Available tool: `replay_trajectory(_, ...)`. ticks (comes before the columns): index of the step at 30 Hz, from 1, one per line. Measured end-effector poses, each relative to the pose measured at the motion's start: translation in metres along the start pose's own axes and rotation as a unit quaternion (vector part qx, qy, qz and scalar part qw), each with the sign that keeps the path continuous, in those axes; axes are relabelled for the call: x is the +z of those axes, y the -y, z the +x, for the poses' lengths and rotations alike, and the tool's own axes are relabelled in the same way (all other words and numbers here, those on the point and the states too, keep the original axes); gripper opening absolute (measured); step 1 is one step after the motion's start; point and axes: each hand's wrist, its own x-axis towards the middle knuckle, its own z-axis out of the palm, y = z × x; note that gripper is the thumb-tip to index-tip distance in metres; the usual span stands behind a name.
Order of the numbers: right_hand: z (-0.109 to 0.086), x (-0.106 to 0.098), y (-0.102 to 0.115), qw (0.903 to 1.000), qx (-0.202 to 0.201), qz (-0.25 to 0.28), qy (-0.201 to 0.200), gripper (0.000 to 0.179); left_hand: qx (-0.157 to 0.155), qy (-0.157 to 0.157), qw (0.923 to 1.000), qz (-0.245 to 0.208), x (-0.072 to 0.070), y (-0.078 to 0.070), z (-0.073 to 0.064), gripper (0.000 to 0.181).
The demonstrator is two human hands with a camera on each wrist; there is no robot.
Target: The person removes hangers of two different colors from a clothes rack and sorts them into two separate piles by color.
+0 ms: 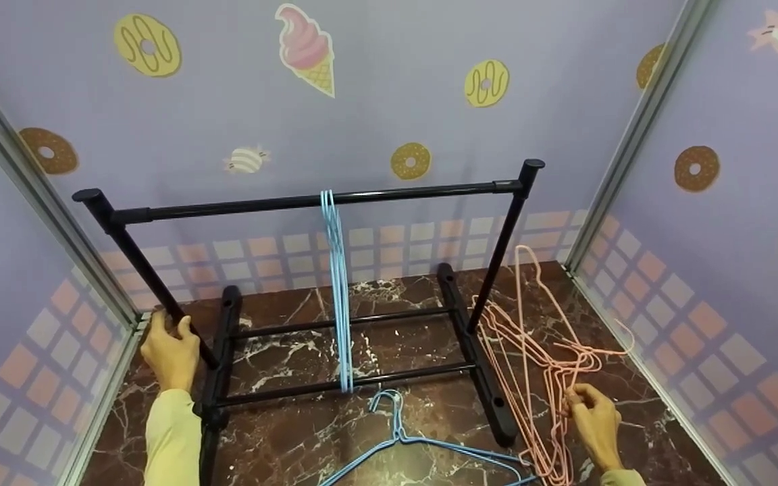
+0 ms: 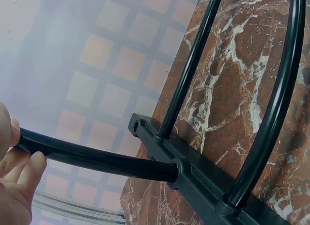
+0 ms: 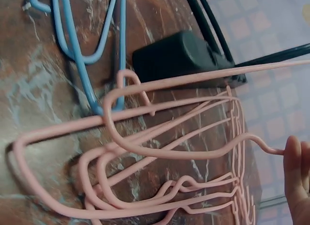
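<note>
My left hand (image 1: pixel 171 347) grips the left upright of a black clothes rack (image 1: pixel 247 204); in the left wrist view its fingers (image 2: pixel 30 174) curl round the black tube (image 2: pixel 101 160). On the right, my right hand (image 1: pixel 595 418) pinches a pink hanger (image 1: pixel 531 324), one of several in a tangled pile beside the rack's right foot. The right wrist view shows this hanger (image 3: pixel 193 153) raised over the other pink hangers (image 3: pixel 145 205), its wire between thumb and finger (image 3: pixel 294 171). Several light blue hangers (image 1: pixel 338 283) hang from the middle of the rack's top bar.
More blue hangers (image 1: pixel 399 439) lie on the brown marbled surface (image 1: pixel 281 439) in front of the rack. Purple patterned panels (image 1: pixel 375 121) stand behind and at both sides, with metal strips (image 1: pixel 632 148) along the corners. The rack's right foot (image 1: pixel 497 412) lies close to the pink pile.
</note>
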Motion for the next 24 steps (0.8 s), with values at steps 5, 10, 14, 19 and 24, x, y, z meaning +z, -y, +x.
replay_trajectory(5,0.009,0.009,-0.004,0.9976,0.003,-0.062,0.029,0.012,0.001,-0.002,1.0,0.0,-0.001,0.001,0.0,0.027)
replay_trajectory(10,0.017,0.018,-0.009,0.9906,-0.02,-0.126,0.049,0.012,0.006,-0.006,1.0,-0.003,-0.001,0.0,0.0,0.028)
replay_trajectory(14,0.022,0.023,-0.016,0.9851,-0.026,-0.156,0.068,0.011,0.007,-0.006,0.9999,-0.005,-0.001,-0.001,-0.001,0.027)
replay_trajectory(19,0.023,0.027,-0.021,0.9814,-0.02,-0.172,0.083,0.008,0.006,0.002,1.0,-0.004,-0.001,-0.002,-0.001,0.027)
replay_trajectory(24,0.022,0.031,-0.025,0.9799,-0.053,-0.18,0.069,0.005,0.005,-0.002,1.0,-0.006,0.0,-0.001,-0.001,0.028)
